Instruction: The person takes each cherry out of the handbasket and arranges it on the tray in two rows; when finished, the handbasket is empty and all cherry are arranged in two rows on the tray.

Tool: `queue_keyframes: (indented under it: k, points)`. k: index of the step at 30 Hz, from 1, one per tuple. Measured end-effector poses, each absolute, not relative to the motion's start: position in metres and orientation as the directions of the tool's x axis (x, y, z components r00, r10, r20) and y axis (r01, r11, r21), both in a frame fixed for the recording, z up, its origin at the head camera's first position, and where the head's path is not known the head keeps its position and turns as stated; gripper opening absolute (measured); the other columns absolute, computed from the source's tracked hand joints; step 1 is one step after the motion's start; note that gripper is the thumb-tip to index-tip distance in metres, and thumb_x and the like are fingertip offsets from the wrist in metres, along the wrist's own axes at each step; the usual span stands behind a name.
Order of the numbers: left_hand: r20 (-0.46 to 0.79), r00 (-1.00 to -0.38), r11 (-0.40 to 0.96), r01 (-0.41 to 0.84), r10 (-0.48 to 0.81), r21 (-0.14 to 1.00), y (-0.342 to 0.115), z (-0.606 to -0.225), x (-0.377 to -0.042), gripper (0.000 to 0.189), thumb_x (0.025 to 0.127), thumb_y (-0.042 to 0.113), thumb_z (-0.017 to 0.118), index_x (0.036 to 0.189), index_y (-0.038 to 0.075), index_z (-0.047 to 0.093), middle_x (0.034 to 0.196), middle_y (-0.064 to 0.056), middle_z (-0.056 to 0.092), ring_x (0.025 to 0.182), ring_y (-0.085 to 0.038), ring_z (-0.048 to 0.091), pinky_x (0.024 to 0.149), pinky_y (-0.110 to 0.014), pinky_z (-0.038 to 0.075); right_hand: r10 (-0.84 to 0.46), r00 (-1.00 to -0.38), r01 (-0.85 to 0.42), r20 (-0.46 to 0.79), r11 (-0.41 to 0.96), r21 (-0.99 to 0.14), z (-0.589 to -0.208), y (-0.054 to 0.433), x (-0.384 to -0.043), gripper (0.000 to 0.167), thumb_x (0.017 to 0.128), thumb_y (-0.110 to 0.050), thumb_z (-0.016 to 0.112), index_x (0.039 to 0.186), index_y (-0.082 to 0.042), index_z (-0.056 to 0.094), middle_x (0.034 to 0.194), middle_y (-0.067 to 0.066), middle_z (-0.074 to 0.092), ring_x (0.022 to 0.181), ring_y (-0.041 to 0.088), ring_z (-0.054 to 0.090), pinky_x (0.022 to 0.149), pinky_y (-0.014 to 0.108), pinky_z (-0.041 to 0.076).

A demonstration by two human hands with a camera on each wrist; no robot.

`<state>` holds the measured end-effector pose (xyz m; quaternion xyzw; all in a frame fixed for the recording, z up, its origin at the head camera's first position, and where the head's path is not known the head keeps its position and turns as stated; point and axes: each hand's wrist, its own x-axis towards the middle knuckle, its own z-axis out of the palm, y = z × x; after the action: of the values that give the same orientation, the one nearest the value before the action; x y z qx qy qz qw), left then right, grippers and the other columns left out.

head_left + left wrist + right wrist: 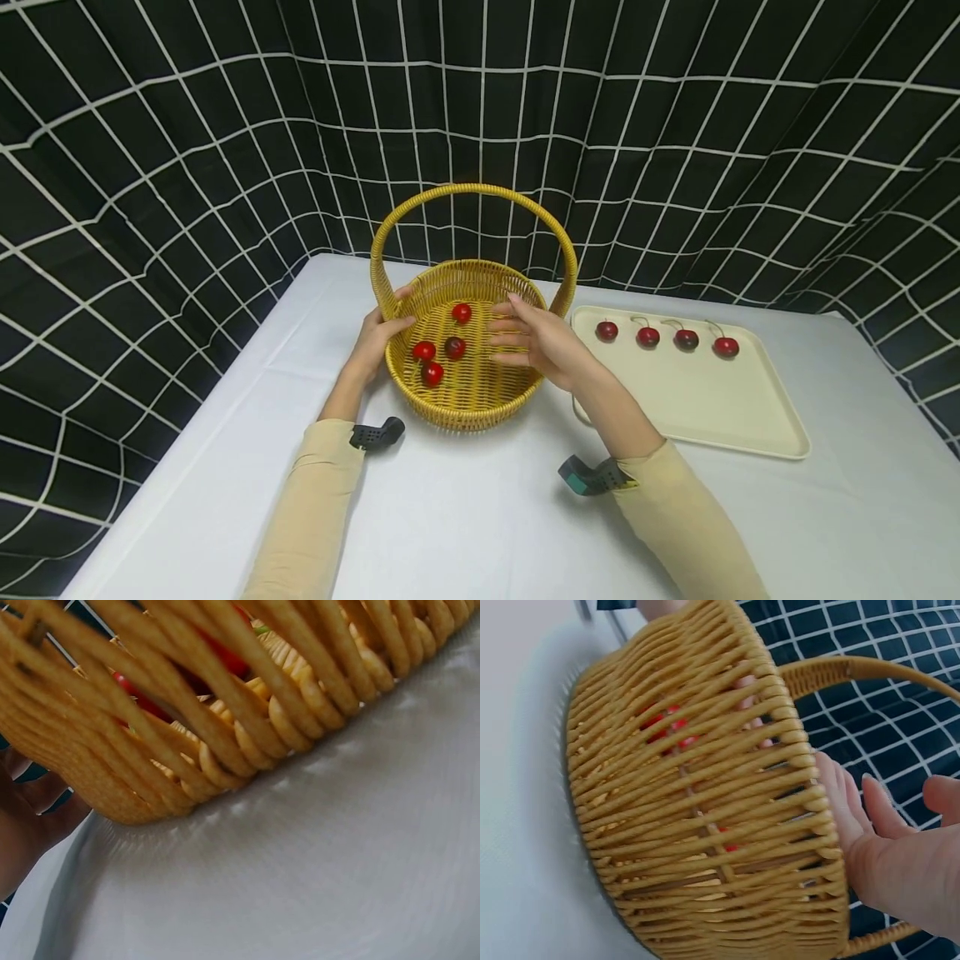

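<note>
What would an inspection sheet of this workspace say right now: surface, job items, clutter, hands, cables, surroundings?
Surface: white tabletop, faint creases.
Basket: upright on the tabletop, handle raised; four cherries inside.
Tray: cream, right of the basket; four other cherries in a row toward its far edge.
Clutter: nothing seen.
Left hand: grips the basket's left rim.
Right hand: over the basket's right side, fingers extended, nothing seen in it.
Cables: nothing seen.
Surroundings: black curtain with white grid lines.
</note>
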<state>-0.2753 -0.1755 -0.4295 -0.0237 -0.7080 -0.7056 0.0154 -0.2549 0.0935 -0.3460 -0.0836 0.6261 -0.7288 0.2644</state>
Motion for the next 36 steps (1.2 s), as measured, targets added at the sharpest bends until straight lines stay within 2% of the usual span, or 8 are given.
queue_keyframes:
  k: [8,12,15,21,24,30,36]
  points:
    - [0.044,-0.999,-0.005,0.044,-0.007,0.999,-0.176,-0.429,-0.273,0.058,0.090,0.012,0.055,0.147,0.017,0.039,0.148,-0.007,0.038,0.132,-0.023,0.037,0.109,-0.037,0.026,-0.488,-0.837,0.317,-0.249,-0.061,-0.946,-0.356,0.081,-0.260,0.057,0.102,-0.039,0.040,0.138,0.006,0.038,0.135,0.028,0.041,0.124,0.044,0.042,0.085,0.039,0.052]
    - [0.052,-0.999,-0.008,0.052,-0.010,0.999,-0.176,-0.429,-0.273,0.059,0.091,0.011,0.055,0.147,0.017,0.039,0.148,-0.006,0.038,0.132,-0.023,0.038,0.109,-0.036,0.027,-0.461,-0.843,0.336,-0.279,-0.045,-0.941,-0.358,0.074,-0.263,0.057,0.102,-0.039,0.041,0.137,0.005,0.040,0.135,0.029,0.042,0.123,0.044,0.042,0.089,0.043,0.049]
    - [0.062,-0.998,-0.007,0.062,-0.012,0.998,-0.176,-0.429,-0.273,0.060,0.090,0.011,0.055,0.147,0.017,0.038,0.149,-0.005,0.038,0.132,-0.023,0.039,0.109,-0.035,0.028,-0.437,-0.845,0.344,-0.309,-0.001,-0.939,-0.359,0.068,-0.265,0.054,0.102,-0.038,0.042,0.136,0.004,0.044,0.133,0.027,0.046,0.121,0.042,0.046,0.090,0.046,0.048]
    - [0.059,-0.998,-0.025,0.059,-0.004,0.998,-0.175,-0.430,-0.274,0.060,0.091,0.009,0.055,0.148,0.017,0.036,0.150,-0.008,0.036,0.134,-0.025,0.036,0.110,-0.037,0.026,-0.421,-0.836,0.327,-0.351,0.132,-0.936,-0.364,0.057,-0.267,0.052,0.101,-0.039,0.043,0.133,0.002,0.050,0.125,0.023,0.054,0.110,0.035,0.057,0.083,0.040,0.053]
    - [0.054,-0.999,-0.026,0.054,-0.007,0.998,-0.175,-0.430,-0.274,0.060,0.091,0.009,0.055,0.148,0.018,0.037,0.149,-0.008,0.036,0.133,-0.025,0.036,0.109,-0.036,0.027,-0.430,-0.824,0.326,-0.368,0.172,-0.930,-0.366,0.053,-0.268,0.053,0.100,-0.040,0.045,0.133,0.001,0.050,0.123,0.023,0.055,0.108,0.035,0.058,0.081,0.038,0.054]
    - [0.034,-0.999,-0.044,0.033,0.003,0.998,-0.176,-0.429,-0.275,0.060,0.093,0.008,0.053,0.148,0.019,0.035,0.150,-0.009,0.035,0.134,-0.026,0.036,0.110,-0.038,0.025,-0.456,-0.797,0.317,-0.396,0.242,-0.917,-0.371,0.042,-0.270,0.054,0.100,-0.041,0.046,0.133,0.002,0.050,0.120,0.022,0.057,0.105,0.034,0.058,0.086,0.042,0.051]
    - [0.011,-0.999,-0.057,0.009,0.031,0.998,-0.176,-0.428,-0.275,0.058,0.093,0.007,0.050,0.149,0.017,0.034,0.150,-0.011,0.034,0.134,-0.027,0.035,0.110,-0.040,0.024,-0.506,-0.758,0.298,-0.412,0.294,-0.908,-0.372,0.031,-0.268,0.054,0.101,-0.038,0.044,0.133,0.005,0.048,0.123,0.024,0.053,0.108,0.033,0.057,0.087,0.043,0.050]
